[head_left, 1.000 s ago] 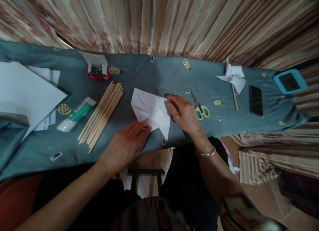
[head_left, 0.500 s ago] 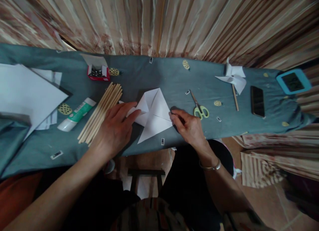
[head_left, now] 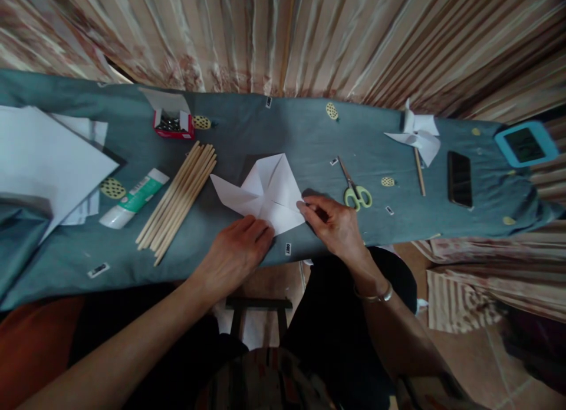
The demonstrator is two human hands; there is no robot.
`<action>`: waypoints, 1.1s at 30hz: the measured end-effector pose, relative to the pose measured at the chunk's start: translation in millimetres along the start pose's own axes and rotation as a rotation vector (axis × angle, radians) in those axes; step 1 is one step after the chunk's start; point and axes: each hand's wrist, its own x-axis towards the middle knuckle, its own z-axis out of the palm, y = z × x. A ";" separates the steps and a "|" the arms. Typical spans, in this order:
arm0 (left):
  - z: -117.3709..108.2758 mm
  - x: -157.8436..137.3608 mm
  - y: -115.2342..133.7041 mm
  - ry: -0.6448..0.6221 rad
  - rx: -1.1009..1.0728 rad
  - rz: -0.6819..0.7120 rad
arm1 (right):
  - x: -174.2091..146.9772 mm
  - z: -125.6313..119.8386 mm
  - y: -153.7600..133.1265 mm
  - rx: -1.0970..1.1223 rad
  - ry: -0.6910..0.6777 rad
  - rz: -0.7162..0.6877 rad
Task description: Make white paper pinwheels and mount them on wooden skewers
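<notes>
A white paper pinwheel (head_left: pixel 283 189), cut and partly folded, lies on the cloth-covered table in front of me. Its left point sticks out toward the wooden sticks (head_left: pixel 179 194). At the paper's lower edge, my left hand (head_left: pixel 236 251) has its fingers curled together on a corner, and the fingertips are partly hidden. My right hand (head_left: pixel 331 221) pinches the right corner between thumb and forefinger. Just right of that hand lie scissors (head_left: pixel 356 192) with pale green handles.
Left of the sticks are a green-and-white glue tube (head_left: pixel 135 197) and a stack of white paper (head_left: pixel 48 156). Behind them stands a red box (head_left: pixel 173 124) of small metal pieces. A finished pinwheel (head_left: pixel 420 135), a phone (head_left: pixel 460 179) and a blue-framed device (head_left: pixel 526 143) lie at the right.
My left hand has moved from the paper's left side down and right to its lower corner, uncovering the left point. My right hand stays at the right corner.
</notes>
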 end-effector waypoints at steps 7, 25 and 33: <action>-4.8 -1.5 0.7 -0.069 -0.002 -0.001 | -1.0 -3.1 -1.3 0.046 -0.016 0.005; -3.8 -5.9 -0.3 -0.077 -0.044 0.008 | -3.6 8.3 -13.0 -0.057 -0.220 -0.317; -5.1 -5.1 0.6 -0.071 -0.035 0.013 | 0.2 11.9 -16.1 -0.099 -0.243 -0.339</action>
